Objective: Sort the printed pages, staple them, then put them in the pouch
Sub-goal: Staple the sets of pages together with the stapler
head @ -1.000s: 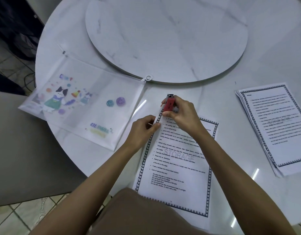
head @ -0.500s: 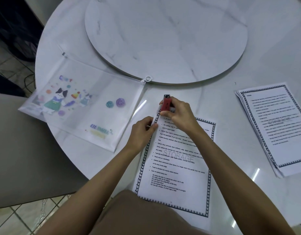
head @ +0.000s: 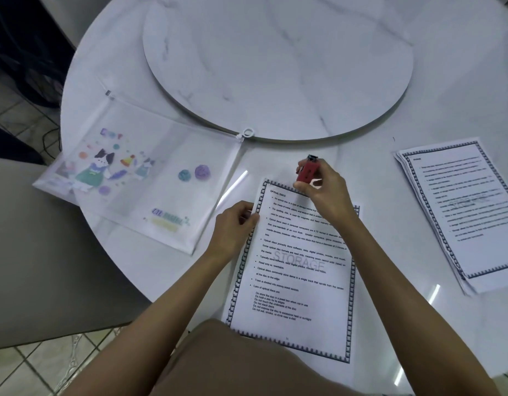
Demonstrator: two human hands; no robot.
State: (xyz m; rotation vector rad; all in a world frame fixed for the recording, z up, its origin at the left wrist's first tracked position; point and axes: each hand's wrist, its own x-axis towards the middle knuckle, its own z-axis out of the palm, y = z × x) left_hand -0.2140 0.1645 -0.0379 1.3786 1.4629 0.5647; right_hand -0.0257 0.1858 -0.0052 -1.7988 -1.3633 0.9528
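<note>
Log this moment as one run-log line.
right hand grips stapler at pages top | left hand pinches page edge | pouch lies left

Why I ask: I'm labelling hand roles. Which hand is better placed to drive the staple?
The right hand: it grips the red stapler by the top edge of the pages, while the left hand holds their left edge.
</note>
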